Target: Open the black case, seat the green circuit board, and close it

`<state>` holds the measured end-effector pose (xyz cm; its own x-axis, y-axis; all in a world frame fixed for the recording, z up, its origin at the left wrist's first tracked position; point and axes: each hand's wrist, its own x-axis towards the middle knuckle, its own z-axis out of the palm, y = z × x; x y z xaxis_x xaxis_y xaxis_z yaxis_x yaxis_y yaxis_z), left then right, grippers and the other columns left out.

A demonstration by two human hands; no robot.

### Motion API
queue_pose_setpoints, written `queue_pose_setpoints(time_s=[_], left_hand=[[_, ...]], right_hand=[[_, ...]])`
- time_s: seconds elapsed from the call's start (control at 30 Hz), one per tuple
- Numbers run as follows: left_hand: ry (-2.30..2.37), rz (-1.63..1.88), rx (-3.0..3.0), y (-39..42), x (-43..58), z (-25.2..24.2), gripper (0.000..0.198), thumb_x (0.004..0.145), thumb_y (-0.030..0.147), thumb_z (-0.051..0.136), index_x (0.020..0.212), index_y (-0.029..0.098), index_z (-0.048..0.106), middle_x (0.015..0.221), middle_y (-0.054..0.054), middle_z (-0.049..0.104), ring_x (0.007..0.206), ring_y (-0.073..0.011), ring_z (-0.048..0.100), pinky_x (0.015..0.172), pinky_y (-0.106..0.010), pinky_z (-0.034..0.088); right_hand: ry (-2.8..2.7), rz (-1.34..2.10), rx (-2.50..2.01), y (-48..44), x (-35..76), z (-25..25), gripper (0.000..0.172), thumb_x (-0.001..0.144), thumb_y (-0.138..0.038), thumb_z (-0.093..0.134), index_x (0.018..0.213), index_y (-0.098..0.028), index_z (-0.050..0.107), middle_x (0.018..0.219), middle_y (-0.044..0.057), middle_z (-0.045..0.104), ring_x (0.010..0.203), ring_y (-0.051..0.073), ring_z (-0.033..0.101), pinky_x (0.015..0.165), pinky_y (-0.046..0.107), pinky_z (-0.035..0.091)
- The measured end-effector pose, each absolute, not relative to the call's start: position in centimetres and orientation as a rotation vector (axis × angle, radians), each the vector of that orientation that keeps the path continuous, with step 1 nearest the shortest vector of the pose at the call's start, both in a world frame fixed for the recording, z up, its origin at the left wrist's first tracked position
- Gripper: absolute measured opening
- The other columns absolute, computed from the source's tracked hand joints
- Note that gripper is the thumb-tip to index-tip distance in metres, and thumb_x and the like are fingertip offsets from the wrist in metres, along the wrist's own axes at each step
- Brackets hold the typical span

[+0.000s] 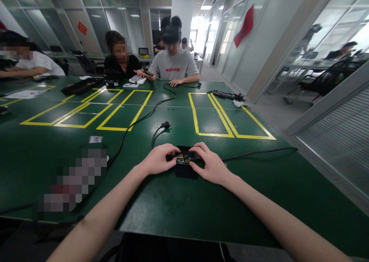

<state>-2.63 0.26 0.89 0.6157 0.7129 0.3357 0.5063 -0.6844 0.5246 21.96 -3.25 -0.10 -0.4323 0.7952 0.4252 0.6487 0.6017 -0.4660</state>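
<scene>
A small open black case (186, 172) lies on the green table in front of me. Over its middle sits a circuit board (181, 161) with orange ring-shaped parts and a few coloured wires. At the board's left end, my left hand (158, 160) is closed, thumb and fingers pinching that edge. My right hand (211, 165) pinches the right end, its fingers curled around the wires there. The fingertips partly hide the board and where the cords enter. A black cord (259, 152) runs off to the right, and a black power plug (165, 125) on another cord lies beyond my left hand.
A long blurred-out object (77, 179) rests at the left, below a small numbered label (96, 139). Yellow tape rectangles (213, 136) mark the table. A long black cable (144, 117) crosses it. A folded black tripod-like item (227, 95) lies far right. Several people sit opposite.
</scene>
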Motion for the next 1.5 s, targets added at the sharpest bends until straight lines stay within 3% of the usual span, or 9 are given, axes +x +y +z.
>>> queue_pose_setpoints(time_s=[0.1,0.23,0.43,0.7,1.1,1.33,1.5], left_hand=[[1.0,0.861,2.372,0.2,-2.7,1.5,0.014,0.083,0.019,0.062,0.093,0.016,0.071,0.085,-0.004,0.07,0.075,-0.0155,0.063,0.072,-0.027,0.052],[1.01,0.827,2.183,-0.3,-2.7,2.3,0.008,0.08,0.021,0.065,0.081,0.014,0.07,0.072,0.0,0.066,0.066,-0.0117,0.058,0.064,-0.023,0.048],[0.93,0.561,1.964,-0.7,-2.8,2.5,0.011,0.071,0.022,0.071,0.078,0.014,0.073,0.065,0.002,0.063,0.06,-0.0096,0.052,0.056,-0.02,0.042],[0.942,0.528,2.034,-0.1,-3.3,2.6,0.015,0.08,0.026,0.07,0.086,0.014,0.077,0.075,-0.001,0.068,0.061,-0.0093,0.052,0.056,-0.02,0.04],[0.922,0.419,1.994,0.0,-3.5,3.0,0.018,0.079,0.029,0.074,0.088,0.015,0.079,0.075,-0.002,0.072,0.066,-0.0123,0.059,0.06,-0.021,0.044],[1.007,0.459,2.157,0.0,-3.3,2.6,0.017,0.084,0.028,0.07,0.079,0.014,0.077,0.07,-0.001,0.069,0.06,-0.0102,0.052,0.058,-0.021,0.038],[0.951,0.475,2.236,0.1,-3.6,2.2,0.018,0.086,0.028,0.069,0.075,0.014,0.074,0.071,-0.001,0.068,0.063,-0.0114,0.054,0.06,-0.021,0.037]], right_hand=[[-2.159,0.394,-1.165,-2.7,23.2,0.2,0.011,0.093,-0.027,0.057,0.1,-0.02,0.064,0.091,0.005,0.067,0.067,0.016,0.062,0.06,0.029,0.052],[-2.178,0.48,-1.058,-2.6,24.7,0.6,0.019,0.096,-0.03,0.056,0.086,-0.02,0.067,0.068,0.001,0.064,0.052,0.013,0.052,0.051,0.026,0.042],[-2.273,0.59,-0.918,-3.3,25.0,0.8,0.015,0.091,-0.026,0.06,0.082,-0.019,0.069,0.068,0.001,0.066,0.05,0.01,0.05,0.048,0.023,0.041],[-2.287,0.429,-0.925,-2.7,24.4,0.3,0.013,0.091,-0.022,0.057,0.088,-0.019,0.069,0.076,0.003,0.072,0.061,0.014,0.064,0.058,0.024,0.049],[-2.318,0.536,-0.886,-3.3,24.3,0.6,0.011,0.088,-0.021,0.059,0.088,-0.019,0.07,0.067,0.0,0.066,0.052,0.011,0.057,0.051,0.022,0.044],[-2.359,0.456,-0.952,-3.1,24.2,0.4,0.008,0.087,-0.022,0.064,0.092,-0.019,0.069,0.082,0.003,0.073,0.064,0.014,0.065,0.06,0.024,0.047],[-2.451,0.398,-0.902,-3.2,24.3,0.4,0.009,0.088,-0.027,0.071,0.091,-0.019,0.067,0.082,0.003,0.072,0.066,0.016,0.066,0.06,0.025,0.046]])
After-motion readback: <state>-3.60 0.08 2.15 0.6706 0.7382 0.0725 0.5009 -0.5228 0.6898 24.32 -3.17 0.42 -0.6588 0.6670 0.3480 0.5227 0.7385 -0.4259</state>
